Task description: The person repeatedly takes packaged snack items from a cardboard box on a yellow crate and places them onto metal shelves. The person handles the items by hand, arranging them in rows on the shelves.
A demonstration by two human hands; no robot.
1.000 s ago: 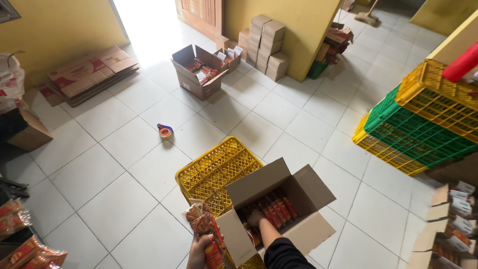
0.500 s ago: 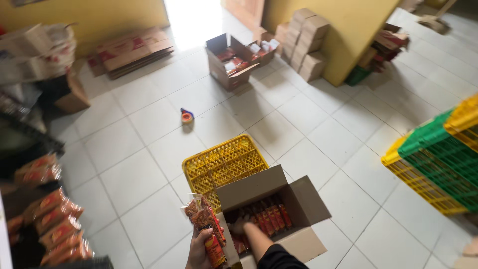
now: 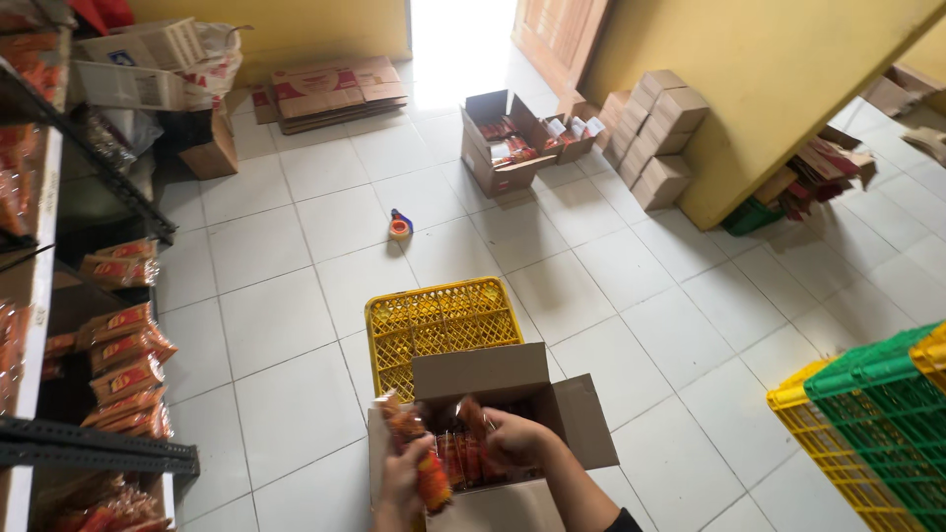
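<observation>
From my feed, the left hand [image 3: 402,483] sat lowest in frame, its grip pinching a red-and-orange snack packet [image 3: 426,463] held upright at the near left corner of the open cardboard box [image 3: 493,379]. The packet's long axis ran roughly up and down the picture, tilted a little toward the left. The right hand [image 3: 512,438] was just beside it, to the right and slightly farther, fingers curled down onto the packets standing in a row inside the box; I could not tell whether that grip had actually closed on one. So the row of packets lay directly under the right hand, the nearer of the two to it. Both wrists ran off the bottom edge, and the box's near wall hid the packets' lower ends. Behind the box lay a yellow crate [image 3: 439,325] on the tiled floor, farther off a tape roll [image 3: 399,227].
</observation>
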